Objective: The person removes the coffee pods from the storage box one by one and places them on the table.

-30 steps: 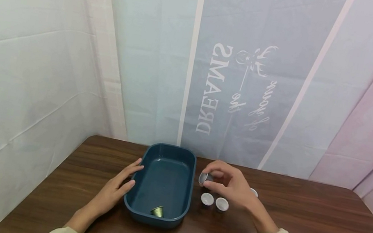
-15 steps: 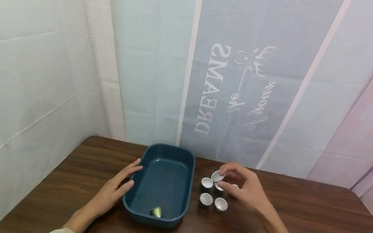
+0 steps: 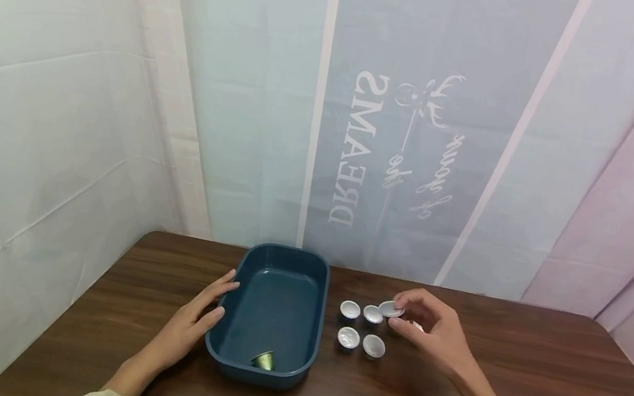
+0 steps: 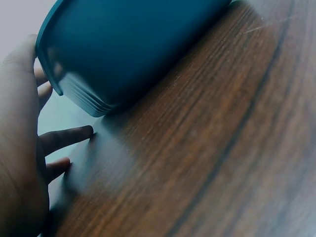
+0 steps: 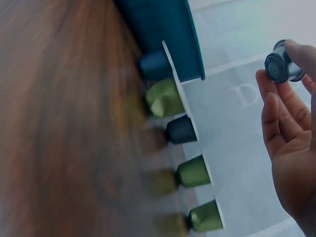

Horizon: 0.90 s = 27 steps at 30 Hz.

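My right hand (image 3: 439,329) pinches a coffee capsule (image 3: 391,309) between thumb and fingers, its pale lid tilted up. In the right wrist view this grey-blue capsule (image 5: 277,67) is held clear of the table. Several other capsules stand lid-down or lid-up beside the bin; their pale lids face up in the head view, as on the nearest capsule (image 3: 348,339). Their sides are green (image 5: 195,173) or dark blue (image 5: 181,130). My left hand (image 3: 181,328) rests on the left rim of the dark blue bin (image 3: 323,312), fingers extended.
A gold-green capsule (image 3: 263,360) lies on its side at the bin's near end. Another capsule (image 3: 417,326) is partly hidden behind the right hand. The dark wooden table (image 3: 563,390) meets a hanging fabric backdrop (image 3: 262,110) at its back edge.
My right hand has moved right, away from the bin, holding a capsule. Capsules in the back row that it covered are now visible. The left hand stays on the bin.
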Motion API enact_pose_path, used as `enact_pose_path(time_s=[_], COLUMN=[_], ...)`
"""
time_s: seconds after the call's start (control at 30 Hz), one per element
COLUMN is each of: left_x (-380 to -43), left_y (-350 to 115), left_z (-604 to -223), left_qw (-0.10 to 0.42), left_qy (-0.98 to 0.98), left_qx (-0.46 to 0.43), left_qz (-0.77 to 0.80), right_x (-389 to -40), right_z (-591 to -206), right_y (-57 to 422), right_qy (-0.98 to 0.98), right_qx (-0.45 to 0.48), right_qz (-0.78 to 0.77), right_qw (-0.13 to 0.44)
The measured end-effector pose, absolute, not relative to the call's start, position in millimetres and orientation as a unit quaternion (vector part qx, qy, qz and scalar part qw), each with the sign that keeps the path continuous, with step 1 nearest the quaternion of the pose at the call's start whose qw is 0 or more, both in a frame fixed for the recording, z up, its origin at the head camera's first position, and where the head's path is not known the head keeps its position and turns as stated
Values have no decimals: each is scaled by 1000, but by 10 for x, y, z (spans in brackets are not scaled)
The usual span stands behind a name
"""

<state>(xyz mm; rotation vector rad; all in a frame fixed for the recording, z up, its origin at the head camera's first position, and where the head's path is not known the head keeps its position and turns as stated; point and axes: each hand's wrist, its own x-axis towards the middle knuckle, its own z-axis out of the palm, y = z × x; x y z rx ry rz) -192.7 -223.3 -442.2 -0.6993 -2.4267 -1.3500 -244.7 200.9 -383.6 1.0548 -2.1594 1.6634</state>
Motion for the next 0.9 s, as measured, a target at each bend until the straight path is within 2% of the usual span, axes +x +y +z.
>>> enact_pose_path(time_s=[0.5,0.9], left_x=[-1920,-1915], left_y=[-2210,-2222], left_z=[-4414,-4407], left_qw=[143,134], left_qy=[-841,-840], left_qx=[-237,-237], left_qz=[-464,-469], right_x=[-2316,-2339], right_z=[-4069,-4244], right_y=[2356,2466], right_qy=[-749,-767], right_qx=[334,288], right_qz=[564,568], right_qw=[95,80])
